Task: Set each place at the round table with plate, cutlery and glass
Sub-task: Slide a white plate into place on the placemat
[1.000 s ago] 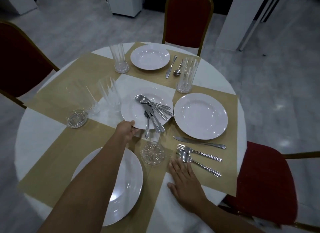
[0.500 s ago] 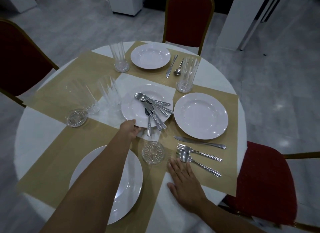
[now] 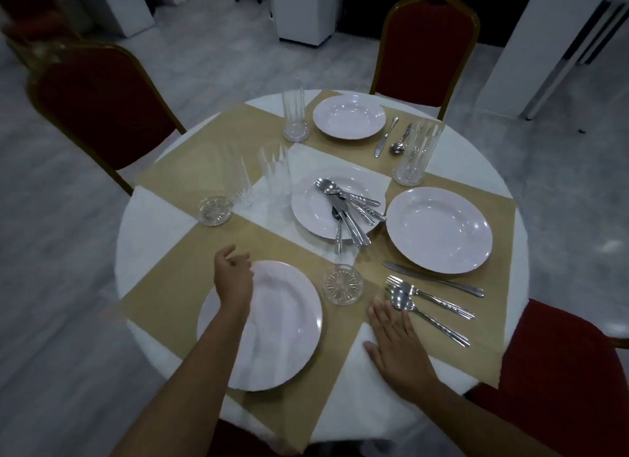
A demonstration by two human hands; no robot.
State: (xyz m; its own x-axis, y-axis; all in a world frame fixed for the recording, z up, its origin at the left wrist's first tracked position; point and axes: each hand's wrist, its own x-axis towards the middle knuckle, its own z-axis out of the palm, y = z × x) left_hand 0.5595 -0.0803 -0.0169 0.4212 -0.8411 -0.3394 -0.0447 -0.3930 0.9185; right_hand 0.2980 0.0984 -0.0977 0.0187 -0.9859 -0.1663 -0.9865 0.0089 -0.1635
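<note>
Four white plates on tan mats: near plate (image 3: 289, 324), right plate (image 3: 439, 230) beside knife (image 3: 432, 278), fork (image 3: 430, 296) and spoon (image 3: 425, 315), far plate (image 3: 349, 115), centre plate (image 3: 316, 205) bearing heaped cutlery (image 3: 350, 208); glasses (image 3: 295, 109) stand between

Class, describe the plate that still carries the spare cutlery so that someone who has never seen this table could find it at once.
Start at the round table with its tan placemats and look to its very middle, where a white square shows between the mats. The centre plate sits there, just beyond the near plate. Unlike the three bare plates around it, it holds a loose pile of cutlery.
</note>
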